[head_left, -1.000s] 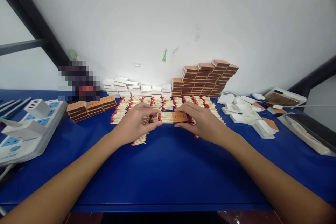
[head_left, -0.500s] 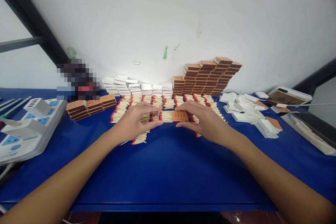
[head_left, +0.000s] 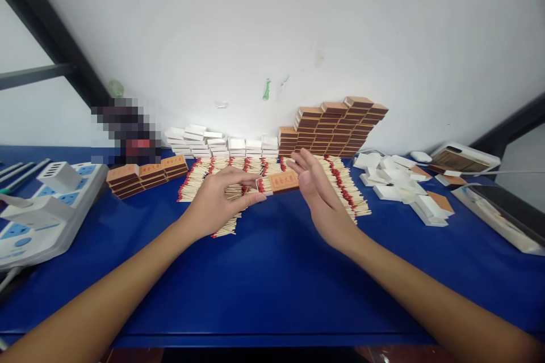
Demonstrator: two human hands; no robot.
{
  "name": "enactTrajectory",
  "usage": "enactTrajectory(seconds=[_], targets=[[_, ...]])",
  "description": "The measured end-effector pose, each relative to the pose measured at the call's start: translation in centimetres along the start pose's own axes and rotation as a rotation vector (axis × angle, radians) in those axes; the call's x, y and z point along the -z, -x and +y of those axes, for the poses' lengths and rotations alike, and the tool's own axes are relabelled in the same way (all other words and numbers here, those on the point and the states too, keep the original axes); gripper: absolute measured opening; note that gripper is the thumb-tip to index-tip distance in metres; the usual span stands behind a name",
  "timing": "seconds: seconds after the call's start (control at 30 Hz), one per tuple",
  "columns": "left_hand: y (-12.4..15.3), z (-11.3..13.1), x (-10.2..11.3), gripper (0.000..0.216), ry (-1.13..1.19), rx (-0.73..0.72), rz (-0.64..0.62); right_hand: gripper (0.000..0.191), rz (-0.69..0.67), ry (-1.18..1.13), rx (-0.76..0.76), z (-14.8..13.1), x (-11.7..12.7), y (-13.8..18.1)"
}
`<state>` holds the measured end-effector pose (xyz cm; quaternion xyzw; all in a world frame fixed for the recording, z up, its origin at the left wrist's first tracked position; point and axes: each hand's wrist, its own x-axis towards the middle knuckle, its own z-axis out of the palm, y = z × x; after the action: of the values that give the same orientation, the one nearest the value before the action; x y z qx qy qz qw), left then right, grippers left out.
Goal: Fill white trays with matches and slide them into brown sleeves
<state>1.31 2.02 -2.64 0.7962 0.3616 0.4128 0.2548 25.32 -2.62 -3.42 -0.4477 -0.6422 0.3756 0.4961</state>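
Observation:
A matchbox (head_left: 284, 182) with an orange printed sleeve is held above the blue table at the middle of the view. Its white tray sticks out a little on the left, showing red match heads. My left hand (head_left: 223, 195) pinches the tray's end between thumb and fingers. Beside the sleeve's right end is my right hand (head_left: 318, 195), its fingers stretched out and spread, gripping nothing; whether it touches the box I cannot tell. Behind and under both hands lie rows of loose matches (head_left: 347, 187) with red heads.
White trays (head_left: 198, 142) are stacked against the wall, beside a tall stack of matchboxes (head_left: 332, 127). A lower matchbox stack (head_left: 147, 176) stands left, near a power strip (head_left: 80, 221). Right are scattered white box pieces (head_left: 398, 178) and a phone (head_left: 511, 210).
The sleeve has slid left over the tray, covering most of the matches. My right hand has let go of the sleeve and opened its fingers. My left hand keeps its pinch.

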Motion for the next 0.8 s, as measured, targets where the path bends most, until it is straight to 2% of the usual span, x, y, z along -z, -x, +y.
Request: enactTrajectory(seconds=[0.13,0.2,0.43,0.6,0.7,0.8], targets=[[0.5,0.6,-0.6,0.047,0.067,-0.078,-0.046,0.088,-0.265,-0.081,-0.159,-0.7,-1.4,1.4],[0.7,0.9,-0.7,0.049,0.083,-0.102,-0.056,0.089,-0.313,-0.084,-0.18,-1.0,-1.5,1.8],[0.6,1.1,-0.4,0.043,0.033,-0.125,-0.069,0.086,-0.313,0.001,-0.165,-1.0,-0.9,1.6],[0.4,1.0,0.0,0.03,-0.188,-0.247,-0.054,0.079,-0.274,0.046,-0.067,-0.2,-0.6,1.0],[0.3,1.5,1.8,0.027,-0.361,-0.242,-0.118,0.078,-0.234,0.147,0.055,0.7,0.1,0.5],[0.7,1.7,5.7,0.031,-0.542,-0.199,-0.066,0.075,-0.169,0.26,0.138,1.4,1.0,-0.3]])
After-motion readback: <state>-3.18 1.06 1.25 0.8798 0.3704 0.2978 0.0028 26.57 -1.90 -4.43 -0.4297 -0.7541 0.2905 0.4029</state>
